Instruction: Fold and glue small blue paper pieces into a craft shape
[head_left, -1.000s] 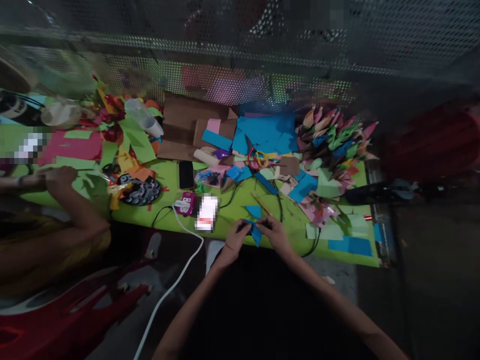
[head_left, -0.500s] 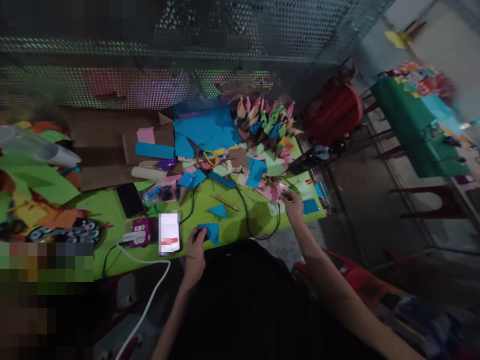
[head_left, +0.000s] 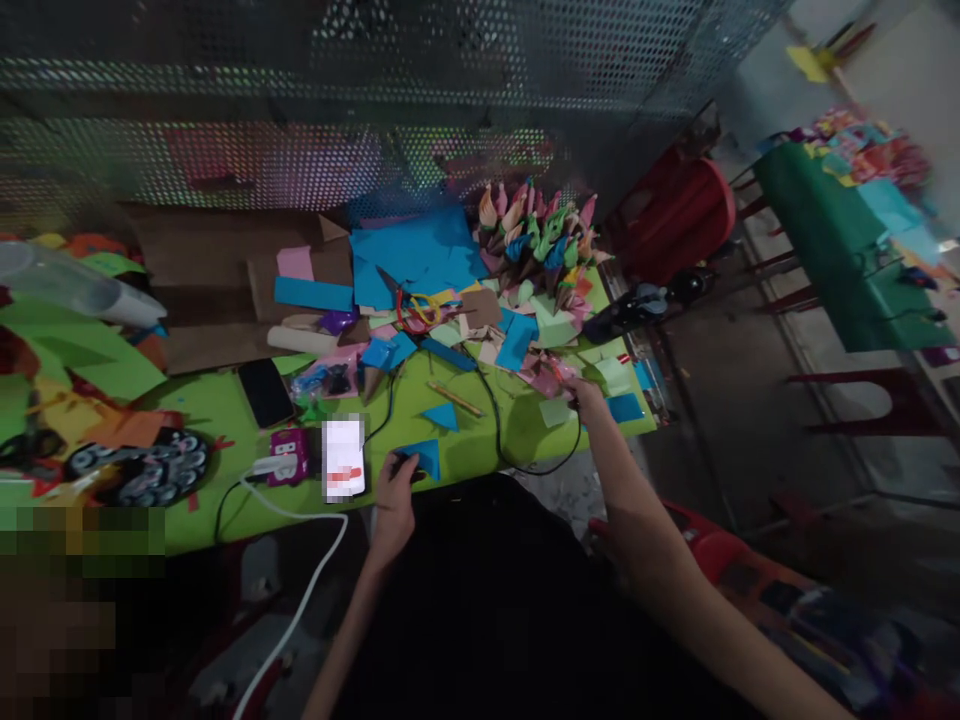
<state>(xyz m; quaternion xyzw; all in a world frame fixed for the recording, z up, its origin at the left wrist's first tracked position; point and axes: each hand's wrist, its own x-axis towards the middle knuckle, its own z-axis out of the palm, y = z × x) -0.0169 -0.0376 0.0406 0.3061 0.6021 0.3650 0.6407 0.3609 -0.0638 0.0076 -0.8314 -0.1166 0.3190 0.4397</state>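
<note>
My left hand (head_left: 394,495) is closed on a piece of blue paper (head_left: 429,457) at the front edge of the green-covered table (head_left: 517,440). A smaller blue paper triangle (head_left: 442,416) lies just beyond it, near a yellowish stick (head_left: 455,398). Over at the right end, my right hand (head_left: 587,395) reaches into pink and pale green paper scraps (head_left: 544,375). Its fingers are curled, and what they hold is hidden. A black cord (head_left: 525,470) loops along the table up to that hand.
Paper flowers (head_left: 536,235) stand bunched at the back right. Scissors (head_left: 401,300) lie by blue sheets (head_left: 412,255). A lit phone (head_left: 343,460), a dark phone (head_left: 264,393) and a purple charger (head_left: 289,458) with a white cable are on the left. A red chair (head_left: 690,225) stands beyond.
My right hand has pushed slightly forward into the scraps, and its fingertips are now less visible. The left hand keeps its hold on the blue paper. The view has shifted slightly.
</note>
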